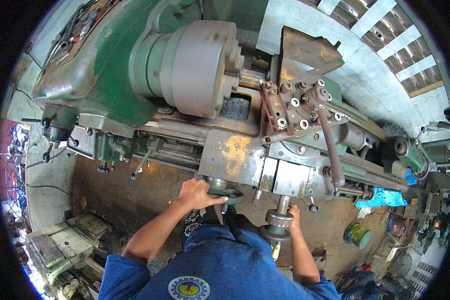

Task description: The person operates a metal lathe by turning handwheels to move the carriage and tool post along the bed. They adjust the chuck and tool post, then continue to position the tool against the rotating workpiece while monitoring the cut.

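A large green metal lathe (110,60) stretches across the view in front of me. My left hand (196,194) is closed on the rim of a dark handwheel (230,196) at the front of the lathe's carriage (230,155), thumb lying along the rim. To the right, my right hand (294,216) is beside the cross-slide handwheel (275,231), which has a metal collar and a pale handle. That handwheel partly covers this hand, and its fingers are mostly hidden. Above the carriage sits a tool post (302,105) with several bolts and a long clamping lever (332,150).
The big grey chuck (197,67) is at the upper left, facing the tool post. Metal chips (235,107) lie below its jaws. The tailstock (405,150) stands at the far right, with blue cloth (385,198) beneath. A yellow-green bucket (358,235) is on the floor.
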A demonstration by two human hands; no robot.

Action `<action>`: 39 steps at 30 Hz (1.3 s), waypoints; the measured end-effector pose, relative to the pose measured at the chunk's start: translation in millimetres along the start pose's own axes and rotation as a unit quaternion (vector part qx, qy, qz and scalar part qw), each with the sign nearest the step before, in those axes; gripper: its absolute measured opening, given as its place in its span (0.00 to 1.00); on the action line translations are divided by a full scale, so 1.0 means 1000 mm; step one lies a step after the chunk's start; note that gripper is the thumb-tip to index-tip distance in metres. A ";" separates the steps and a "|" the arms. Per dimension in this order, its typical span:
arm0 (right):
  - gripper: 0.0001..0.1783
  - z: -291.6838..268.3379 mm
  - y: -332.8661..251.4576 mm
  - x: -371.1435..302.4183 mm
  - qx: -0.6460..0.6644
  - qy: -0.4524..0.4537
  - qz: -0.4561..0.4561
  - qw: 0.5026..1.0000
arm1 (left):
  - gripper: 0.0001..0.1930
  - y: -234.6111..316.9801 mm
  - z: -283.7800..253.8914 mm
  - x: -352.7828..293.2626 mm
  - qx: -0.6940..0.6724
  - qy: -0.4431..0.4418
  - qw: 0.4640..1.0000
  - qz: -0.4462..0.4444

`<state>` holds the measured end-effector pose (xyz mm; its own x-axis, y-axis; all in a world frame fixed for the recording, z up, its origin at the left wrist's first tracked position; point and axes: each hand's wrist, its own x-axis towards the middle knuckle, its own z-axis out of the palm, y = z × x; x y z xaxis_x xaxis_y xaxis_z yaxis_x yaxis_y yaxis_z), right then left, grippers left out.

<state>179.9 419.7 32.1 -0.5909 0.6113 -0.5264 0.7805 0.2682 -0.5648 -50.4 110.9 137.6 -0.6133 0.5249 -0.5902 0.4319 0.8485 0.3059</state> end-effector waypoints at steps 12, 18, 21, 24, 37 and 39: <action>0.22 -0.006 -0.015 -0.008 -0.050 0.001 -0.012 0.999 | 0.41 -0.011 0.011 0.001 -0.041 0.070 0.996 0.024; 0.22 0.000 0.003 0.006 -0.020 -0.027 0.045 0.998 | 0.43 -0.015 0.008 0.005 -0.029 -0.001 1.000 0.006; 0.23 0.000 0.010 0.008 -0.050 -0.039 0.025 0.998 | 0.43 -0.017 0.010 0.004 -0.031 0.045 0.998 0.022; 0.23 0.000 0.011 0.008 -0.051 -0.052 0.011 0.997 | 0.42 -0.020 0.015 0.002 -0.031 0.069 0.997 0.030; 0.24 -0.001 0.006 0.007 -0.080 -0.055 0.033 0.995 | 0.39 -0.032 0.025 0.004 -0.057 0.098 0.992 0.050; 0.24 -0.002 0.002 0.006 -0.063 -0.047 0.042 0.996 | 0.39 -0.034 0.026 0.005 -0.060 0.102 0.992 0.051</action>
<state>178.5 425.5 29.4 -0.5349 0.5642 -0.6290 0.8436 0.3144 -0.4353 -50.9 83.3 104.4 -0.6968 0.6010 -0.3915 0.4244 0.7855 0.4505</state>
